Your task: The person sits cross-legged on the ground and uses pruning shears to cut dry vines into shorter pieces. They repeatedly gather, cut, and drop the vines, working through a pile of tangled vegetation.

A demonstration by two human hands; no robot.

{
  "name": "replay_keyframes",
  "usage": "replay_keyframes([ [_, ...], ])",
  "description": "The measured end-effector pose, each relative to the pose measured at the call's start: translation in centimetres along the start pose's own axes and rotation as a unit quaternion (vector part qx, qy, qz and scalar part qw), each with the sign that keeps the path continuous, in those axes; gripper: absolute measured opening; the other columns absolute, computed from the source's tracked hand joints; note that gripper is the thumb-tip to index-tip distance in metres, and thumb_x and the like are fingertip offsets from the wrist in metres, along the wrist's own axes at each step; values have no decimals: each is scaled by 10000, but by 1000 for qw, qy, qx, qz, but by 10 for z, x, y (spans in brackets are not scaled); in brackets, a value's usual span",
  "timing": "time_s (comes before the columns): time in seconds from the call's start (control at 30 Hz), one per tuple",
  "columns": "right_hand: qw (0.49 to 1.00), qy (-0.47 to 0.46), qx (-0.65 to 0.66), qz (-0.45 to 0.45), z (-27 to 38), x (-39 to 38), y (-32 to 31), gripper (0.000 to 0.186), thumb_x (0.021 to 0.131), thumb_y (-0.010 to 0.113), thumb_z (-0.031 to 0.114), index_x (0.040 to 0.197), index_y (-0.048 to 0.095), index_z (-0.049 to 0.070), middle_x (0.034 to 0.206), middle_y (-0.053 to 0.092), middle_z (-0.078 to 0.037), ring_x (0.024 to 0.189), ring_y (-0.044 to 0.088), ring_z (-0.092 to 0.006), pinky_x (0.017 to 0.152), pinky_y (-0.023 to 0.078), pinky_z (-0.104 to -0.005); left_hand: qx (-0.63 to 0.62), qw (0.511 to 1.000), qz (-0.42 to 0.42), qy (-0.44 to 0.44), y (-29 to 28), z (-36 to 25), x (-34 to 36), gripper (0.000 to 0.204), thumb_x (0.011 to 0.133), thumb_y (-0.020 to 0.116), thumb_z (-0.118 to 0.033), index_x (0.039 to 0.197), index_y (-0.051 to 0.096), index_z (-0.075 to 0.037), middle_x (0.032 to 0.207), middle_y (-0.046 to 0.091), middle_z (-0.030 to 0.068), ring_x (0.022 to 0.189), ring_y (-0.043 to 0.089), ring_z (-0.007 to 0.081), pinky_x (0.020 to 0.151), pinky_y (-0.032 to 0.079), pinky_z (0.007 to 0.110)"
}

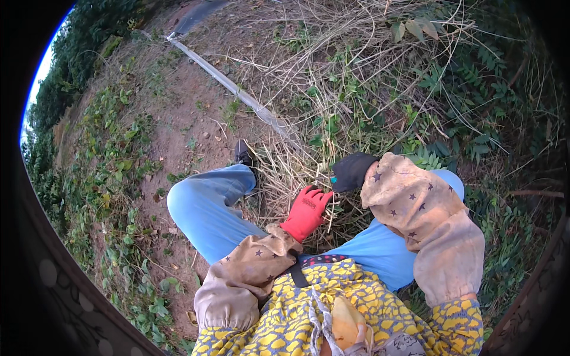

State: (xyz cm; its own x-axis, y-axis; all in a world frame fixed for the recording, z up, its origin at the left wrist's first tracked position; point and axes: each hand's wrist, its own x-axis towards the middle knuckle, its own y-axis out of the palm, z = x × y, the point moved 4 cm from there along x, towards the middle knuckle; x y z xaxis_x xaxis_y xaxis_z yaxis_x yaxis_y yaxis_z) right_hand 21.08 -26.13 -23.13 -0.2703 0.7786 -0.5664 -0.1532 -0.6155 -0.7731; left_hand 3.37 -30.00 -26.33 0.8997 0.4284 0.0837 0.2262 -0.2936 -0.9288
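Note:
My left hand (307, 212), in a red glove, reaches over a heap of dry cut stalks (279, 187) between my bent knees. Its fingers are drawn together at the stalks; what they hold, if anything, is hidden. Just to the right and slightly farther off, my right hand (353, 172) is closed in a dark glove. A small teal spot (333, 180) shows at its front edge, too small to name. The fingertips of both hands nearly meet among dry stems. Beige sleeve covers with dark stars wrap both forearms.
A long pale flat strip (231, 86) runs over bare reddish soil (178, 118) toward the far left. Tangled dry stems (368, 47) and green leafy plants (463, 107) fill the far right. Low weeds (119, 172) grow at left. My dark shoe (244, 154) stands beside the stalks.

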Motion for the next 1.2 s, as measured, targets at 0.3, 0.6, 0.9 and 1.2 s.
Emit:
replay_keyframes([
  [0.3, 997, 35, 32, -67, 33, -32, -28, 410, 818, 584, 408, 980, 715, 55, 1005, 700, -192, 964, 671, -362, 874, 505, -452, -36, 998, -55, -24, 3, 10, -9, 730, 681, 756, -198, 1351, 483, -97, 1206, 604, 123, 1214, 516, 297, 1131, 300, 463],
  [0.6, 991, 80, 52, -90, -9, -63, -43, 567, 801, 612, 479, 1137, 620, 23, 1087, 664, -228, 1014, 637, -385, 895, 483, -469, -50, 997, -45, -35, 0, 11, -3, 616, 777, 715, -204, 1345, 504, -90, 1210, 616, 124, 1195, 535, 296, 1116, 316, 465],
  [0.9, 999, 37, -8, -14, 26, -62, -19, 425, 738, 637, 394, 982, 724, 57, 941, 702, -211, 906, 679, -377, 804, 531, -478, 16, 999, -28, -20, 5, 6, -2, 722, 679, 763, -217, 1335, 478, -122, 1163, 608, 104, 1190, 526, 279, 1129, 291, 469],
  [1.2, 996, -8, -27, -85, 43, -60, -17, 332, 766, 607, 341, 900, 731, 64, 879, 708, -186, 835, 692, -360, 758, 539, -466, 12, 998, -51, -44, 5, 12, -7, 729, 698, 762, -231, 1344, 459, -81, 1206, 602, 111, 1224, 510, 272, 1132, 290, 448],
])
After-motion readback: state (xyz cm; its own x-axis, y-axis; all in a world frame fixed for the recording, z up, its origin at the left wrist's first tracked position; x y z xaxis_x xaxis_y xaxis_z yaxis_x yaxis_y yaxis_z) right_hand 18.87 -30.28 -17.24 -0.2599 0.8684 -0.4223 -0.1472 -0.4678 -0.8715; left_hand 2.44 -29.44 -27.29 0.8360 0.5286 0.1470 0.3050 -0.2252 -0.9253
